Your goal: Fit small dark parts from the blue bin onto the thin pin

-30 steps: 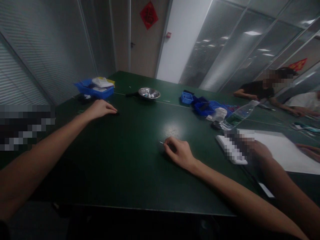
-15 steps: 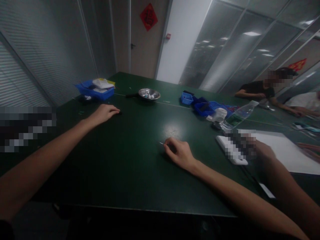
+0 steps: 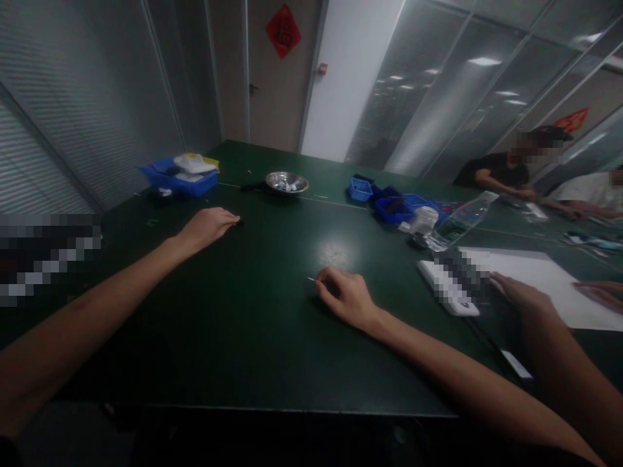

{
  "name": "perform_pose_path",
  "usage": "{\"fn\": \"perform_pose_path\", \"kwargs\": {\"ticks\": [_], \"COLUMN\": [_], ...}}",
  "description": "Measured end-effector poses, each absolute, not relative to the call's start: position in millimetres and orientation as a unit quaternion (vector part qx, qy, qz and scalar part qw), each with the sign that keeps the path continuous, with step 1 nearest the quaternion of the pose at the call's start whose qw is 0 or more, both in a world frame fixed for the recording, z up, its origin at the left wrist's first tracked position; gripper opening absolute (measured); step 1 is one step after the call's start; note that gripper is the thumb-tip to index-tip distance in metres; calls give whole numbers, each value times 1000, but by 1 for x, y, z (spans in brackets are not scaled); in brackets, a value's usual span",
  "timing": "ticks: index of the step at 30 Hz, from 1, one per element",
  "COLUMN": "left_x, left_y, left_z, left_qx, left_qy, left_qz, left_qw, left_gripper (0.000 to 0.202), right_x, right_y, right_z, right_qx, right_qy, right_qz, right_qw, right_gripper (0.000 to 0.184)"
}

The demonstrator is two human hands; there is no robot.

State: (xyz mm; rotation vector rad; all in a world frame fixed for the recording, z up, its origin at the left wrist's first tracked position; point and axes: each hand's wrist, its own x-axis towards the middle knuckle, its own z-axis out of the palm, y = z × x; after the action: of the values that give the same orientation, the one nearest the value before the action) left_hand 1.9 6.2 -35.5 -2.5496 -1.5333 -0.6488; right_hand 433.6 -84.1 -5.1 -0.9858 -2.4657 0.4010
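Over the left part of the green table (image 3: pixel 272 324), my left hand (image 3: pixel 209 226) is closed, its fingertips pinching a small dark piece (image 3: pixel 240 222) too small to name. My right hand (image 3: pixel 346 295) rests on the table nearer the middle, thumb and forefinger closed on a thin pale stick (image 3: pixel 310 279) that pokes out to the left. Its other end is hidden in the hand. The two hands are well apart. Beyond them stands a shiny metal bowl (image 3: pixel 287 189) with small pale bits in it.
At the back left is a blue bin (image 3: pixel 199 187) with white material. Blue trays (image 3: pixel 361 189), a clear plastic bottle (image 3: pixel 462 222) and a white device (image 3: pixel 464 305) lie to the right. Another person's hand (image 3: pixel 528 301) reaches in beside white paper (image 3: pixel 559 275). Other people (image 3: pixel 501 172) sit farther off.
My left hand has moved slightly right and down with the dark piece. My right hand has hardly moved. The other person's hand at right has drawn back from the device.
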Motion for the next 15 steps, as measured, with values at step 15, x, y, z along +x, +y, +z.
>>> {"fn": "perform_pose_path", "kwargs": {"ticks": [15], "left_x": [175], "left_y": [-79], "left_z": [-17], "left_qx": [-872], "left_qy": [-273], "left_qz": [-278], "left_qw": [-295], "left_gripper": [15], "right_x": [435], "right_y": [-84], "right_z": [-7], "right_qx": [-361], "right_qy": [-901], "right_qz": [133], "right_qw": [198], "right_gripper": [17]}}
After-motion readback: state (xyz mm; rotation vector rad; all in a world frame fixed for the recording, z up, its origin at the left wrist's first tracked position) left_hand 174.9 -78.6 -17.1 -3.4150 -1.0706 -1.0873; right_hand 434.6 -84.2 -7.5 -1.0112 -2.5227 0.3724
